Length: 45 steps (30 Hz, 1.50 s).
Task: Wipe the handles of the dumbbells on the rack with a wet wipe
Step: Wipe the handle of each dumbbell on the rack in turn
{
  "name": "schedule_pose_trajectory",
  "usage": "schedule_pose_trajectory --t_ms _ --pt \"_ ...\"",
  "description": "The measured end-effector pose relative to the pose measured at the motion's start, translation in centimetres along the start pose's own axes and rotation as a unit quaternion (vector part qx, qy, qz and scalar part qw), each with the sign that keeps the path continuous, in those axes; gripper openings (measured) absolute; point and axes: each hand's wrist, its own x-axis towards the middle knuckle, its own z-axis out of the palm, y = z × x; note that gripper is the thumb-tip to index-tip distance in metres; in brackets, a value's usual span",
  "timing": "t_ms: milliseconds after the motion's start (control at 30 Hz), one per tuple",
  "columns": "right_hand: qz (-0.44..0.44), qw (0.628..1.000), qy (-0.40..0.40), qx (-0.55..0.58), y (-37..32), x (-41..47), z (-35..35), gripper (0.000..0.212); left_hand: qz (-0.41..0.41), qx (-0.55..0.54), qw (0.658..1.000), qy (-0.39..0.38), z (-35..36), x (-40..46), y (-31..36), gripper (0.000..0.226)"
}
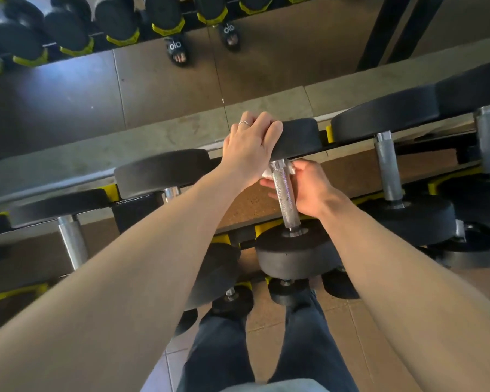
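Mirrored wall behind the rack (266, 226): the left hand (249, 148) rests flat-fingered on the dumbbell (292, 193) head. The right hand (306, 188) curls the wet wipe (268, 173) around its handle (284, 190), mid-wipe. Next, probably slide along the knurling.

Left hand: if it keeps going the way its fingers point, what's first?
The left hand already rests on the dumbbell's far head; beyond its fingertips probably only the mirror, depth unclear.
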Motion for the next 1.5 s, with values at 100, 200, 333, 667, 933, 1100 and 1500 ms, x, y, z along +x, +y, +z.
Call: schedule_pose_trajectory --t_ms 100,200,333,667,933,1100,1500 --pt "0.068 0.997 -0.034 0.027 -0.3 0.9 -0.7 0.045 -0.026 -0.006 1.0 0.013 0.0 0.1 0.1 0.031" --pt "0.069 0.996 -0.04 0.036 -0.6 0.8 -1.0 0.042 -0.04 -0.014 0.999 0.018 0.2 0.0 0.3 0.029" --pt "0.019 0.999 0.021 -0.032 0.4 0.0 -0.6 0.033 -0.047 -0.022 0.998 0.032 0.5 -0.1 0.5 0.032" --pt "-0.388 0.729 0.181 -0.534 2.8 -0.6 -1.3 0.032 -0.059 -0.02 0.996 0.058 1.0 -0.1 0.6 0.037" --pt "-0.323 0.785 0.147 -0.507 -0.3 -4.5 -5.1 0.028 -0.054 -0.033 0.996 0.068 0.8 -0.2 0.6 0.035" --pt "-0.205 0.871 0.152 -0.419 1.1 -2.8 -2.7 0.024 -0.052 -0.035 0.996 0.066 0.7 -0.4 0.9 0.033" --pt "-0.429 0.381 -0.064 -0.817 -0.8 -4.6 0.2 0.04 -0.049 -0.017 0.997 0.06 0.8 -0.3 0.8 0.035"
